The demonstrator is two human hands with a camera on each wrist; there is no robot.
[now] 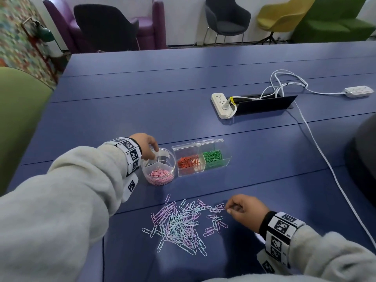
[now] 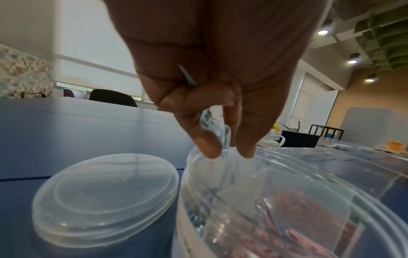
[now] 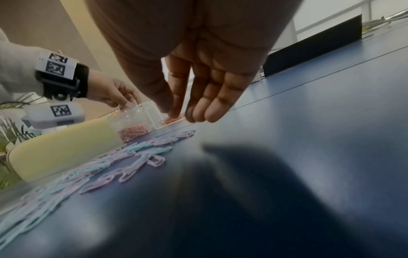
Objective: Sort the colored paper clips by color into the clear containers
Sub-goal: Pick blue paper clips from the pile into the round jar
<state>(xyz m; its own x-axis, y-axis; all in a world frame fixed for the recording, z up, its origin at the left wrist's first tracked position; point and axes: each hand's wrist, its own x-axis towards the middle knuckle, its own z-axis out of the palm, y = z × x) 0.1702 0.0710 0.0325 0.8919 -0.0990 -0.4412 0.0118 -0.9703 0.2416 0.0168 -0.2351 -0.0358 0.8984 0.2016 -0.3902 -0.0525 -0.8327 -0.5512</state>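
My left hand (image 1: 154, 154) hovers over the back of a round, divided clear container (image 1: 172, 159), pinching a few pale blue paper clips (image 2: 220, 132) just above its rim (image 2: 287, 157). Pink clips (image 1: 160, 176) fill its front compartment. Beside it, a clear rectangular box (image 1: 225, 148) holds orange clips (image 1: 188, 161) and green clips (image 1: 213, 156). A loose pile of pale blue and lilac clips (image 1: 179, 222) lies on the blue table. My right hand (image 1: 227, 209) is low at the pile's right edge, with relaxed fingers (image 3: 212, 111) and nothing visibly held.
The container's clear lid (image 2: 106, 199) lies on the table to its left. A white power strip (image 1: 221, 105), a black cable flap (image 1: 264, 104) and white cords (image 1: 317, 143) sit at the far right. A green chair (image 1: 18, 119) stands at the left, a dark object (image 1: 364, 159) at the right edge.
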